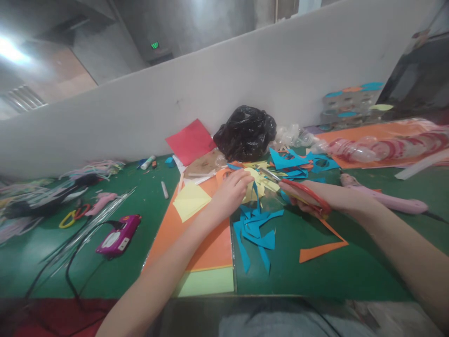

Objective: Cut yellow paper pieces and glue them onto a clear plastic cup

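My right hand (306, 195) is closed around a pair of scissors (310, 189) with red handles, the blades pointing left toward yellow paper. Between the blades and my left hand (234, 191) is a roughly rounded piece of yellow paper (257, 177); the left fingers are closed on its edge. Blue paper scraps (257, 229) lie on the table below the hands, and more blue cut-outs (289, 159) with round holes lie behind them. An angled orange paper strip (322, 251) rests below my right hand. Under my left forearm are orange sheets (213, 245) and a yellow square (191, 200).
A black plastic bag (245, 133) and a red sheet (191, 142) stand against the white partition (140, 107). A pink glue gun (386, 197) lies at right. A purple corded box (119, 235), yellow-and-red scissors (74, 216) and wires are at left; clear plastic bottles (382, 147) lie at back right.
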The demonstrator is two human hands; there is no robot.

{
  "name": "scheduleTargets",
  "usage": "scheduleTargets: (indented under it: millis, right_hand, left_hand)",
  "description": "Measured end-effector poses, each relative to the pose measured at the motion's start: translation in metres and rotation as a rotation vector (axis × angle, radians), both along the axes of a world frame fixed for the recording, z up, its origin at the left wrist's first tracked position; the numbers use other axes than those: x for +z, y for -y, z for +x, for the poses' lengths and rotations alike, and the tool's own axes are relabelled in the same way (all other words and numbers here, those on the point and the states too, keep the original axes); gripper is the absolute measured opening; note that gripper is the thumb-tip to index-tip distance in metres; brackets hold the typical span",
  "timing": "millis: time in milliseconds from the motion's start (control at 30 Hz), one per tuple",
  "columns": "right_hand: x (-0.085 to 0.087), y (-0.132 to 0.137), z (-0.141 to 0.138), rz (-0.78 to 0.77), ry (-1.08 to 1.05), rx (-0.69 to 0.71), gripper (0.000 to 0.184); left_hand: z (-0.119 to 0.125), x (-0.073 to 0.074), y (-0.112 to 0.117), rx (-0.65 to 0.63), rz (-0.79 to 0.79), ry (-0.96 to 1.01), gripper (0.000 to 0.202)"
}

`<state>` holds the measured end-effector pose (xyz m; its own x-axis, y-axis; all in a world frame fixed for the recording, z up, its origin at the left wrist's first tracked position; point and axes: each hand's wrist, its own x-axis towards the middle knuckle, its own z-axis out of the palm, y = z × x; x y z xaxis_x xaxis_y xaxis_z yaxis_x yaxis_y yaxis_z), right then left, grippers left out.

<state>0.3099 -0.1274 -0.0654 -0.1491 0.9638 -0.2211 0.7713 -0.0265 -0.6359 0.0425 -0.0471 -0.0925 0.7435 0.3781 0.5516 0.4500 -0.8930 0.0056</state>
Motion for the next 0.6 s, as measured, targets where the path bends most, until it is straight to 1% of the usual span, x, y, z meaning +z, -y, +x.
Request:
scheduleTargets:
  millis: [33,67,100,233,333,400,600]
  right_hand:
    - [-0.001,-0.002,-0.001,-0.075,-0.012,0.012,0.036]
    - [-0.002,-0.005,-0.001,-0.111,0.0,0.009,0.038]
    - [-0.003,-0.007,-0.002,-0.107,0.037,-0.012,0.04]
    - [-0.004,-0.018,-0.004,-0.02,0.26,-0.143,0.038]
    - [-0.005,-0.021,-0.007,0.012,0.444,-0.185,0.045]
    - [-0.006,-0.02,-0.01,0.035,0.529,-0.195,0.051]
    - [-0.012,-0.011,-0.02,0.104,0.576,-0.199,0.048]
  left_hand:
    - [0.001,0.0,0.0,0.002,0.011,-0.001,0.034]
    - [0.001,0.0,0.0,0.005,0.022,-0.001,0.033]
    - [0.002,-0.001,0.0,0.01,0.032,0.0,0.032]
    - [0.004,0.001,0.001,0.048,0.041,-0.013,0.03]
    - [0.005,0.002,0.0,0.054,0.051,-0.013,0.025]
    - [0.005,0.002,0.0,0.059,0.064,-0.004,0.023]
    - [0.003,0.005,0.002,0.073,0.111,-0.003,0.022]
